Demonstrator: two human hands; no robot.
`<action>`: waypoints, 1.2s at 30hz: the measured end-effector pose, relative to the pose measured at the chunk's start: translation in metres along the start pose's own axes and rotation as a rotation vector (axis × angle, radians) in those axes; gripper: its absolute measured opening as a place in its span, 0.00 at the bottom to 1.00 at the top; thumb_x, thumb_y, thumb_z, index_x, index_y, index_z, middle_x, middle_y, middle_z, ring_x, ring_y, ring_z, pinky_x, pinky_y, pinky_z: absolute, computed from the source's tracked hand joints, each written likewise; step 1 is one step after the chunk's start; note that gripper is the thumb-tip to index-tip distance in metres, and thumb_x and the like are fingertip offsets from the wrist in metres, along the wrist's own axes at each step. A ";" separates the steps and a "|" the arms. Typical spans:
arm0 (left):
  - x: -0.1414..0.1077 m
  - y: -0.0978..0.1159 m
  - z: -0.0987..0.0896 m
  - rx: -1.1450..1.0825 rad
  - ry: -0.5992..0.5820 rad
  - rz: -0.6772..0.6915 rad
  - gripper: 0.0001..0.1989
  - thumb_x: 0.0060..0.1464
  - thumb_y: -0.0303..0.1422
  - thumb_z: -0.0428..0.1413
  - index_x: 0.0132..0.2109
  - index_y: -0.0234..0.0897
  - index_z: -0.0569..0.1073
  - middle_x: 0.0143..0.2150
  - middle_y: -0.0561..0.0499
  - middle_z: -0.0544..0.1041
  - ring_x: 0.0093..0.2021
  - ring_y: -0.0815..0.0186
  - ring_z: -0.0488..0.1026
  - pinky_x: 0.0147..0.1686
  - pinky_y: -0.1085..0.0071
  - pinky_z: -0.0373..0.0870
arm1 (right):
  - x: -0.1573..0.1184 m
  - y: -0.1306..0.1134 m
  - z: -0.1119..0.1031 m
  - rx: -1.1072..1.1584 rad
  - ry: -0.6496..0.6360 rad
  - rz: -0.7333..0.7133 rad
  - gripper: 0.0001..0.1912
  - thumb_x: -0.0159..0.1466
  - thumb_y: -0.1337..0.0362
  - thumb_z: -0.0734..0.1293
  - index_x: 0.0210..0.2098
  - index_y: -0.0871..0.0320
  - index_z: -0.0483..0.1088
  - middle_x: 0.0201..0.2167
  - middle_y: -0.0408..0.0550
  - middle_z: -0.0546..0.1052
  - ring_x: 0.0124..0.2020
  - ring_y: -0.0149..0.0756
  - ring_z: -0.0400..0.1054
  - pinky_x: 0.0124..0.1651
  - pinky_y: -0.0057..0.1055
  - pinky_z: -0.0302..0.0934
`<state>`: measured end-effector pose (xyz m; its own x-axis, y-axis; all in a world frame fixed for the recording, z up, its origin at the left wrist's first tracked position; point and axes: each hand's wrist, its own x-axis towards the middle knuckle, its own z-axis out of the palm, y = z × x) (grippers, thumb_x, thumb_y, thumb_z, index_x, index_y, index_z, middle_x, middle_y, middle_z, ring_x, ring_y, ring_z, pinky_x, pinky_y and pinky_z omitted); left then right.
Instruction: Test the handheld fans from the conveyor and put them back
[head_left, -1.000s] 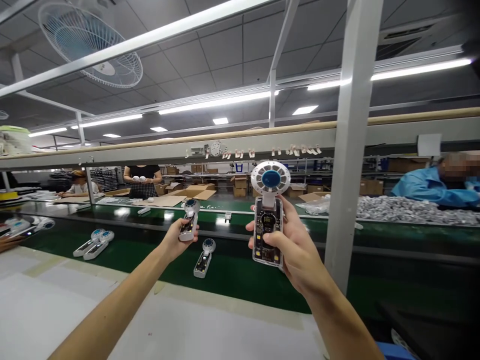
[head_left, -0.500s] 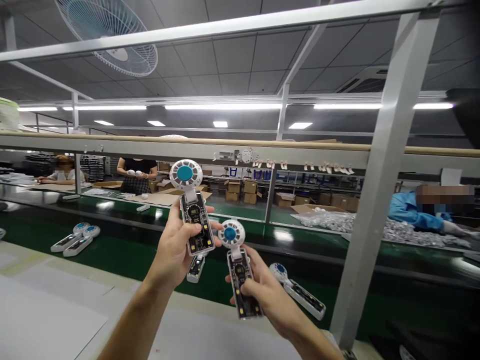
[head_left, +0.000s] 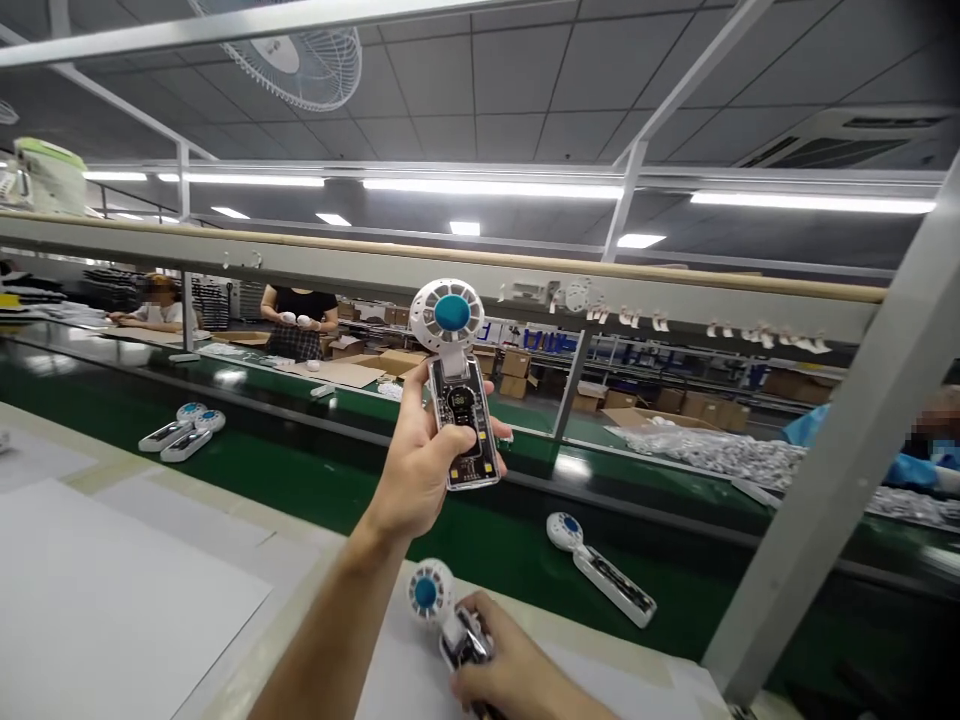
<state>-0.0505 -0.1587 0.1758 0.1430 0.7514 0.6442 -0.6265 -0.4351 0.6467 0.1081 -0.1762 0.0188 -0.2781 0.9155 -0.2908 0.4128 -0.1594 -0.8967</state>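
Raised in the centre, my left hand (head_left: 424,465) is closed around a small fan with a clear body (head_left: 466,410), its thumb on the dark circuit board. That fan's round white head with a blue centre (head_left: 451,313) points up. Lower down, over the white work surface, my right hand (head_left: 502,665) grips a second fan (head_left: 429,592), tilted, its lower body partly covered by the fingers. Another fan (head_left: 611,583) lies on the green conveyor to the right. Two more fans (head_left: 187,438) rest side by side on the belt at the left.
White sheets (head_left: 112,600) cover the near bench (head_left: 300,545). A slanted metal post (head_left: 832,450) stands at the right. Beyond the green belt (head_left: 255,465) are a heap of small bagged parts (head_left: 697,445), cardboard boxes (head_left: 516,372) and several people.
My right hand has lowered its fan toward the bench and tilted it, away from the left one. My left hand still holds its fan, now higher and further right in view. The view has shifted.
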 end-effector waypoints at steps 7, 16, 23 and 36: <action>0.003 -0.004 -0.003 -0.011 0.007 -0.027 0.31 0.51 0.27 0.59 0.60 0.43 0.56 0.49 0.46 0.76 0.28 0.67 0.77 0.27 0.69 0.77 | -0.002 0.015 0.007 -0.412 0.043 -0.064 0.21 0.48 0.62 0.71 0.43 0.55 0.74 0.40 0.46 0.75 0.43 0.42 0.69 0.43 0.32 0.59; 0.004 -0.008 0.002 -0.073 0.034 -0.081 0.37 0.47 0.26 0.61 0.62 0.44 0.55 0.56 0.43 0.73 0.38 0.63 0.79 0.31 0.67 0.80 | -0.014 -0.026 -0.011 -0.731 -0.017 -0.021 0.13 0.57 0.57 0.68 0.38 0.56 0.79 0.40 0.53 0.79 0.43 0.49 0.73 0.43 0.38 0.61; 0.003 -0.010 0.003 -0.057 0.061 -0.098 0.38 0.46 0.26 0.63 0.62 0.42 0.56 0.57 0.42 0.74 0.39 0.63 0.79 0.32 0.67 0.81 | -0.006 -0.172 -0.109 0.383 0.646 -0.688 0.15 0.54 0.64 0.72 0.42 0.60 0.76 0.30 0.42 0.76 0.21 0.28 0.67 0.24 0.26 0.62; 0.000 -0.011 0.003 -0.032 0.044 -0.116 0.32 0.52 0.27 0.60 0.61 0.42 0.58 0.52 0.45 0.77 0.29 0.66 0.79 0.28 0.67 0.78 | 0.018 -0.234 -0.129 1.067 0.863 -0.779 0.08 0.63 0.67 0.72 0.31 0.59 0.68 0.21 0.35 0.69 0.15 0.20 0.57 0.14 0.20 0.51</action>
<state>-0.0408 -0.1553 0.1698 0.1826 0.8169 0.5471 -0.6319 -0.3288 0.7018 0.1180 -0.0752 0.2664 0.5896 0.7607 0.2716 -0.4700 0.5965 -0.6506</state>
